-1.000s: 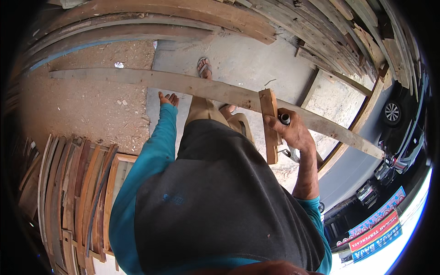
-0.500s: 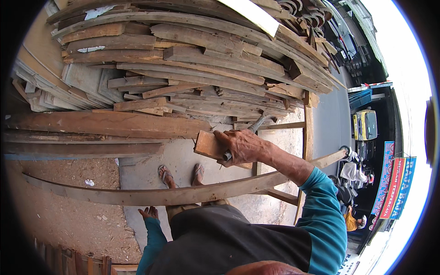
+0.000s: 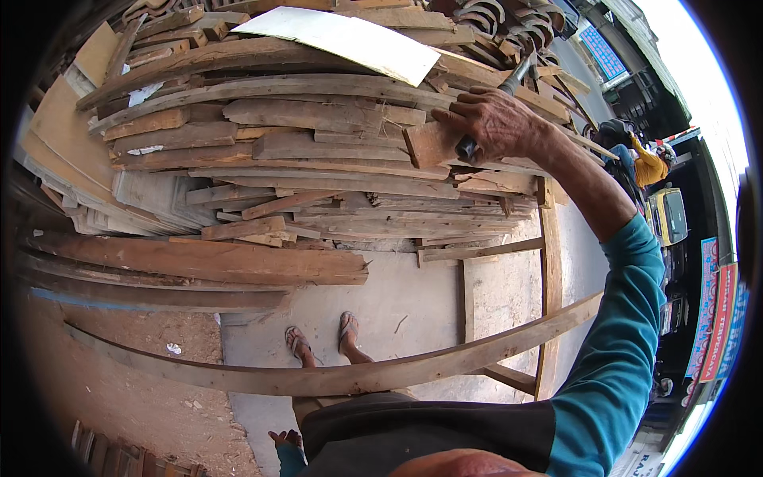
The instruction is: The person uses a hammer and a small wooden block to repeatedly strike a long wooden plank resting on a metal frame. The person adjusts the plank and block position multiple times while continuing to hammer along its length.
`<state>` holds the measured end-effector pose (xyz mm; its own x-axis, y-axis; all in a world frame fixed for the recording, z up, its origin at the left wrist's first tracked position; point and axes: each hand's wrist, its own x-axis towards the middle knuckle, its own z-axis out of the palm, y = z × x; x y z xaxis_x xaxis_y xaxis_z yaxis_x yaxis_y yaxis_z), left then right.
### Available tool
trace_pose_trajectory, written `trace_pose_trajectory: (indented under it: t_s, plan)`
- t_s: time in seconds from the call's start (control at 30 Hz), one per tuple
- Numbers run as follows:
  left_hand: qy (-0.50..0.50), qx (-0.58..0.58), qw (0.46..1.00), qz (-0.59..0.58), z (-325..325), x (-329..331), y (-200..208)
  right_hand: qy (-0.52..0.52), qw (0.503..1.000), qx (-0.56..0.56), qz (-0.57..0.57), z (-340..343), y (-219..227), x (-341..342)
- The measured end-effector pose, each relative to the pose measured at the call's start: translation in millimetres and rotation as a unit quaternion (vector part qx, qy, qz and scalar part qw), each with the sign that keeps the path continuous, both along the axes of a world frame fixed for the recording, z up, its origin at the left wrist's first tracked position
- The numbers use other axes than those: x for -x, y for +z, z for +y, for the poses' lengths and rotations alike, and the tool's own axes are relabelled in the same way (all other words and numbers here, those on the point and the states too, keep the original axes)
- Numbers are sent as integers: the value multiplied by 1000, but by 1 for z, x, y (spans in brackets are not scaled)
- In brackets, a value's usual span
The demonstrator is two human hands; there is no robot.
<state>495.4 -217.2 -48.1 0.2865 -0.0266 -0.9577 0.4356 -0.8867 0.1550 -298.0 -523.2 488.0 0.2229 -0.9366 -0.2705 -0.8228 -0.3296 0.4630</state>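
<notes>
My right hand (image 3: pixel 497 126) is closed around a short wood block (image 3: pixel 429 145) and the dark-handled shaft of what looks like a hammer (image 3: pixel 518 75), holding both together above the lumber stack (image 3: pixel 318 147). The butt of the handle sticks out below my fingers, and the tool's far end is hard to make out against the pile. Low beside my body, my left hand (image 3: pixel 288 437) shows its fingers apart and holds nothing. Between my body and the stack, a long plank (image 3: pixel 358 378) spans from side to side, resting on a wooden frame (image 3: pixel 548 294) at the right.
Thick beams (image 3: pixel 199 262) lie at the left, near leaning sheets of board (image 3: pixel 71 151). A white panel (image 3: pixel 342 40) rests on top of the stack. My sandalled feet stand on concrete (image 3: pixel 405 294). Beyond the frame at right runs a road with a motorbike rider (image 3: pixel 648 163) and a yellow vehicle (image 3: pixel 668 216).
My right hand has lifted farther out and to the right with the block and hammer, from above the concrete to over the stack. My left hand sits lower in the picture.
</notes>
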Motion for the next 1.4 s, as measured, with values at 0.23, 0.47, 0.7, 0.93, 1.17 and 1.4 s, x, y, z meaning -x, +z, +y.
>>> trace_pose_trajectory:
  t_s: [0.23,0.47,0.7,0.93,1.17,1.4]
  plan:
    - [-148,47,988,-2,24,61,1,-81,954,243,-156,-47,18,156]
    - [-205,74,976,-2,37,91,4,-186,869,273,-369,-87,-1,245]
    - [-222,106,969,-12,51,104,3,-258,875,275,-304,-130,-36,210]
    - [10,84,996,11,107,83,-4,-73,844,454,-277,-99,-52,109]
    - [13,93,994,-51,-10,82,20,-197,696,-6,-690,82,-307,-212]
    - [117,140,981,-69,-115,-7,-41,-328,608,-375,-618,170,-529,-394]
